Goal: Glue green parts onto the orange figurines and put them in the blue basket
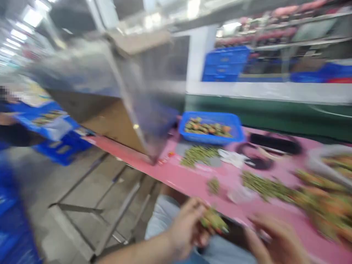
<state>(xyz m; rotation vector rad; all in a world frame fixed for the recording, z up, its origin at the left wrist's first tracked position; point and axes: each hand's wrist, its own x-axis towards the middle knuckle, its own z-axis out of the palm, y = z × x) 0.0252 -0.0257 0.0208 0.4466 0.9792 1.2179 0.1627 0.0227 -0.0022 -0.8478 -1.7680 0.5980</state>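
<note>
The picture is smeared by motion. My left hand (188, 227) is low at the near edge of the pink table (192, 179), its fingers curled round a small bunch of green and orange parts (213, 220). My right hand (277, 240) is at the bottom right, just beside that bunch, too blurred to read its fingers. Piles of the same green parts (198, 154) lie on the table ahead of both hands.
A blue tray (210, 126) of green and orange parts stands at the table's far side, dark rings (275, 145) to its right. A large clear-sided box (115, 91) stands at the left end. Blue crates (62, 146) and another person's arm (11, 126) are at left.
</note>
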